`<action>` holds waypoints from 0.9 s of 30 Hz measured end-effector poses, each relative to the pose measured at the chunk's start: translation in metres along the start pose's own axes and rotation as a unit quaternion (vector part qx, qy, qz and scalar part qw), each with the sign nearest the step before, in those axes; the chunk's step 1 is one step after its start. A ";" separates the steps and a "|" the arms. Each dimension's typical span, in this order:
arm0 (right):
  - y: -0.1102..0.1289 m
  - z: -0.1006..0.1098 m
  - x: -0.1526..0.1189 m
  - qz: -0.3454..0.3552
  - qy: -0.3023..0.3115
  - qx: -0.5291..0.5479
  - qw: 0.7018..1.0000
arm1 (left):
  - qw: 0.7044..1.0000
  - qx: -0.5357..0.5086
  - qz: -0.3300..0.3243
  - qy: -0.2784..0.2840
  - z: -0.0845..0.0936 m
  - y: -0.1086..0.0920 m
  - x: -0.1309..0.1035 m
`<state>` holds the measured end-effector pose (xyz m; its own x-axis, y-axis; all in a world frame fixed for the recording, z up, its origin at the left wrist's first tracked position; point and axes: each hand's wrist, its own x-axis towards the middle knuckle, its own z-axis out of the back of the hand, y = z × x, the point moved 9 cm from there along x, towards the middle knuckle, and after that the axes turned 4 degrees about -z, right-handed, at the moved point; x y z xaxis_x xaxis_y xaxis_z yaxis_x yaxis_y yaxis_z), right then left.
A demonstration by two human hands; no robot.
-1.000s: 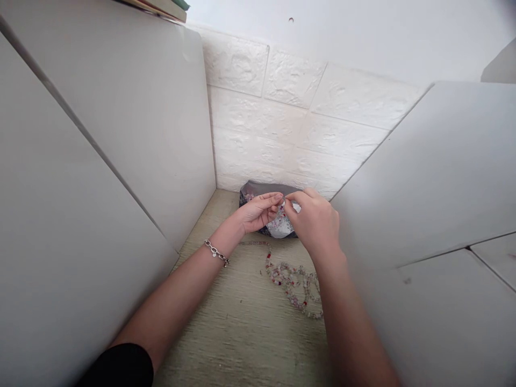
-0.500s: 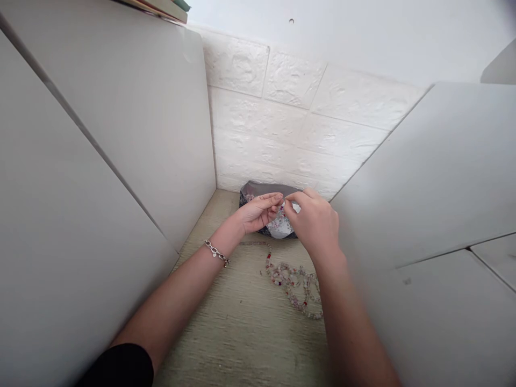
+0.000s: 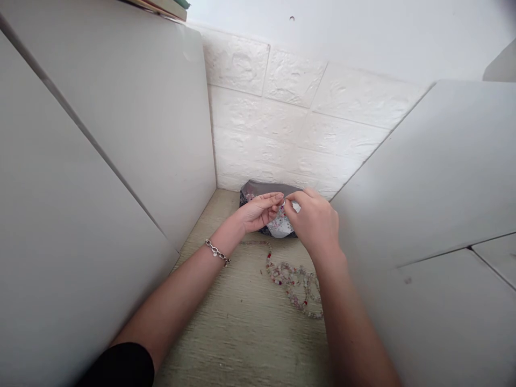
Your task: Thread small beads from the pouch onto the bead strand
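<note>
Over an opened bag of small beads [image 3: 281, 228], my left hand [image 3: 260, 211] and my right hand [image 3: 316, 217] hold their fingertips almost together. The left thumb and forefinger are pinched, but whatever lies between them is too small to make out. My right thumb and forefinger also pinch, on something hidden or too tiny to name. A long beaded string [image 3: 290, 279] in pink, white, clear and red lies looped on the surface below the hands. One end of it runs left and passes behind my left wrist.
Pale panels [image 3: 169, 134] rise on the left and more panels [image 3: 423, 177] on the right. A white brick-patterned wall [image 3: 290, 121] stands behind the bag. The wood-grained surface [image 3: 226, 328] carries the beads. Books or boards [image 3: 165, 8] show at the top left.
Almost nothing differs. Both hands keep their pinch over the bag, and the beaded string lies as before; the view has shifted very slightly.
</note>
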<state>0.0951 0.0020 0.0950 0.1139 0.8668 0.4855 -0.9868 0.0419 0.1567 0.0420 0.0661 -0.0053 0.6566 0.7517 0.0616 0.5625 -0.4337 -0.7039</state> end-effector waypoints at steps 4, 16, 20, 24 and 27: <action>0.000 0.000 0.000 -0.002 0.001 0.002 1.000 | 1.000 -0.005 0.004 0.002 -0.002 0.000 0.000; 0.000 -0.003 0.000 0.000 0.008 0.001 1.000 | 1.000 -0.011 0.004 0.002 -0.002 0.001 0.001; 0.000 -0.003 0.000 0.002 0.010 -0.002 1.000 | 1.000 -0.015 0.002 -0.002 -0.001 0.002 0.001; 0.000 -0.004 0.000 0.007 0.020 -0.004 1.000 | 1.000 -0.017 0.014 -0.019 0.002 0.003 0.000; 0.000 -0.005 0.001 0.017 0.032 -0.001 0.999 | 0.999 -0.017 0.029 -0.030 0.002 0.005 -0.001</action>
<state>0.0947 0.0052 0.0909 0.0731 0.8980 0.4339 -0.9902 0.0133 0.1391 0.0430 0.0638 -0.0108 0.6581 0.7526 -0.0218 0.5419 -0.4936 -0.6802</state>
